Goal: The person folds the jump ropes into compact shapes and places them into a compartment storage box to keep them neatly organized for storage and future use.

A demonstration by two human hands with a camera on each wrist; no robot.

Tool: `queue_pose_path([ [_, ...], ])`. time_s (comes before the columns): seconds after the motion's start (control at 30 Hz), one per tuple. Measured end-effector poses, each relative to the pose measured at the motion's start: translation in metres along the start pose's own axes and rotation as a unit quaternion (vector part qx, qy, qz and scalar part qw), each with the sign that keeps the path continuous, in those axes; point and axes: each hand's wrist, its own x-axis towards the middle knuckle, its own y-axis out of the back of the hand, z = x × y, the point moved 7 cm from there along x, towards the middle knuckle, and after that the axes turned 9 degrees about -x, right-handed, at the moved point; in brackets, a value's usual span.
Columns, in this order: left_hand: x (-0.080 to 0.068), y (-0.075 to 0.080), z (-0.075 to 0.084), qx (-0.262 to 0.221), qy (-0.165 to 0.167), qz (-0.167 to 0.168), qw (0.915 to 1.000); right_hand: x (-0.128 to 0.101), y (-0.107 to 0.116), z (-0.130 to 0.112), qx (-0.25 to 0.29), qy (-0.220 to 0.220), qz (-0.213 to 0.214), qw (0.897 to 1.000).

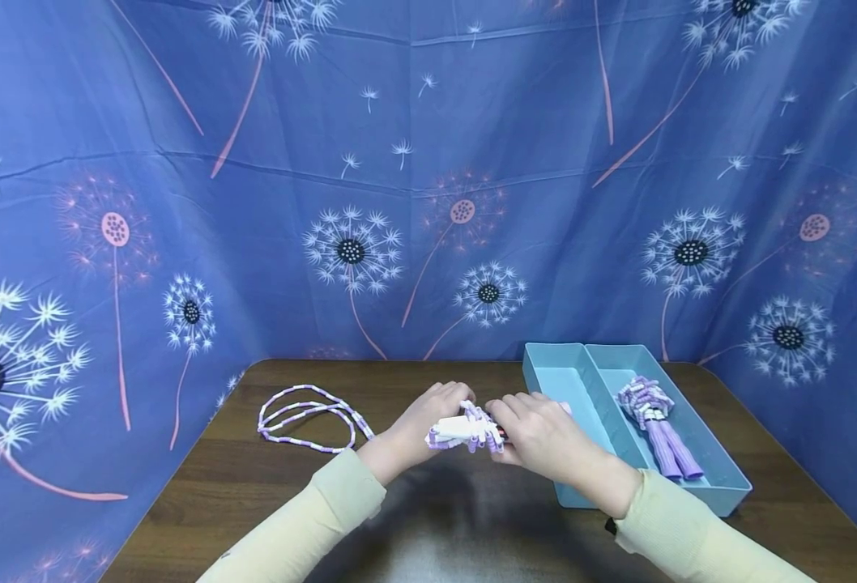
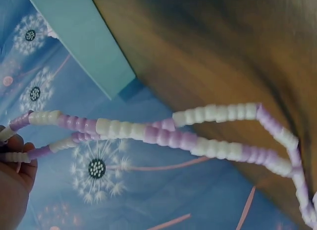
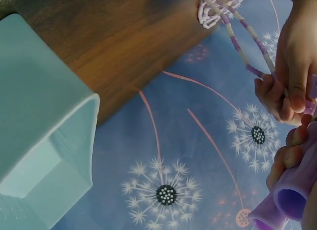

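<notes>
Over the table, my left hand and right hand work close together on a purple-and-white beaded jump rope. A folded bundle of its beaded cord shows between them. In the left wrist view, doubled strands of beaded rope run to the fingers of my left hand, which pinch them. Two purple jump rope handles sit in the grip of my right hand, their hollow ends showing. The rest of the rope lies in loops on the table's left side.
A light blue two-compartment box stands on the right of the wooden table. Inside its right compartment lies another bundled jump rope with purple handles. A blue dandelion-print cloth hangs behind the table and at both sides.
</notes>
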Motion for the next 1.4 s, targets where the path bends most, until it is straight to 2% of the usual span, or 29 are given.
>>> queue_pose_path([
  [0.1,-0.004,-0.009,-0.002,-0.016,0.045,0.002,0.9989,-0.001,-0.001,0.001,0.008,-0.011,-0.004,1.0],
  [0.17,-0.006,-0.013,0.0,-0.012,0.062,-0.002,0.998,-0.001,-0.002,0.002,0.008,-0.017,-0.007,1.0],
  [0.23,-0.007,-0.014,0.004,0.002,0.067,-0.002,0.9978,-0.001,-0.002,0.003,0.009,-0.02,-0.006,1.0],
  [0.3,-0.007,-0.013,0.009,0.037,0.057,0.002,0.9977,0.001,-0.003,0.004,0.009,-0.022,-0.001,1.0],
  [0.33,-0.007,-0.012,0.012,0.074,0.047,0.002,0.9961,0.001,-0.003,0.005,0.008,-0.024,0.002,1.0],
  [0.4,-0.006,-0.013,0.017,0.194,0.021,-0.01,0.9807,0.003,-0.003,0.008,0.008,-0.028,0.009,1.0],
  [0.47,-0.004,-0.013,0.021,0.301,-0.005,-0.013,0.9536,0.004,-0.003,0.012,0.003,-0.036,0.013,0.999],
  [0.5,-0.004,-0.013,0.021,0.308,-0.005,-0.006,0.9512,0.005,-0.003,0.015,0.001,-0.044,0.016,0.999],
  [0.53,-0.003,-0.014,0.022,0.328,-0.01,-0.004,0.9447,0.005,-0.003,0.017,-0.003,-0.051,0.018,0.999],
  [0.57,-0.003,-0.015,0.022,0.326,-0.009,0.0,0.9455,0.006,-0.003,0.02,-0.008,-0.056,0.019,0.998],
  [0.6,-0.004,-0.014,0.021,0.288,-0.003,0.015,0.9574,0.006,-0.003,0.022,-0.012,-0.06,0.018,0.998],
  [0.7,-0.005,-0.015,0.019,0.219,0.012,0.043,0.9748,0.006,-0.003,0.027,-0.022,-0.068,0.019,0.997],
  [0.83,-0.002,-0.016,0.02,0.236,0.023,0.04,0.9705,0.005,-0.006,0.029,-0.029,-0.076,0.009,0.997],
  [1.03,-0.001,-0.017,0.023,0.237,0.082,0.005,0.9681,-0.002,-0.015,0.032,-0.049,-0.106,-0.026,0.993],
  [1.1,-0.001,-0.018,0.025,0.241,0.092,0.0,0.9662,-0.004,-0.016,0.033,-0.061,-0.114,-0.038,0.991],
  [1.23,-0.003,-0.019,0.035,0.263,0.074,-0.003,0.9621,-0.004,-0.018,0.036,-0.088,-0.132,-0.051,0.986],
  [1.4,-0.005,-0.017,0.044,0.274,0.051,0.015,0.9603,-0.003,-0.017,0.034,-0.122,-0.131,-0.049,0.983],
])
